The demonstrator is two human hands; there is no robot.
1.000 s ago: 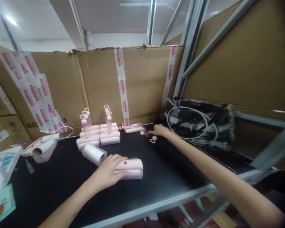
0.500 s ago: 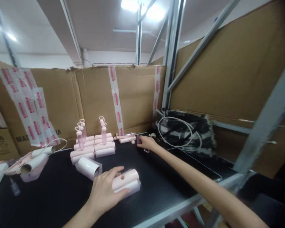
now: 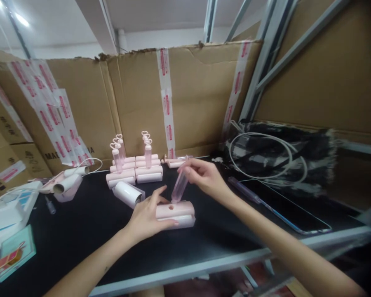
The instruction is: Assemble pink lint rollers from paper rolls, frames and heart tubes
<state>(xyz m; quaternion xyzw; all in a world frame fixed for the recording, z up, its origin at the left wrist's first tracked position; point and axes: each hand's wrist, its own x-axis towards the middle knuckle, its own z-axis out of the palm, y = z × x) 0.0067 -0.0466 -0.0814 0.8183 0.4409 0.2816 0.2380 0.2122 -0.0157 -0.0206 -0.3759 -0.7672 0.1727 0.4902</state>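
My left hand grips a pink-and-white cylindrical housing from its left end, thumb along the front. The housing lies on the black table, a small round hole in its pink top. My right hand pinches the upper end of a translucent pink tube. The tube tilts, its lower end just above or touching the housing near the hole; I cannot tell which. Behind my left hand lies a white curved shell in a pale casing. Farther back, several similar housings stand in two rows, some carrying upright tubes with heart-shaped loops.
A pink part lies by the cardboard wall. On the right are a dark phone-like slab, a purple-handled tool and a coiled white cable. White tubes and a charger sit left.
My right hand has come back from the far part of the table with the tube, now over the housing. My left hand keeps hold of the housing. The view has tilted down.
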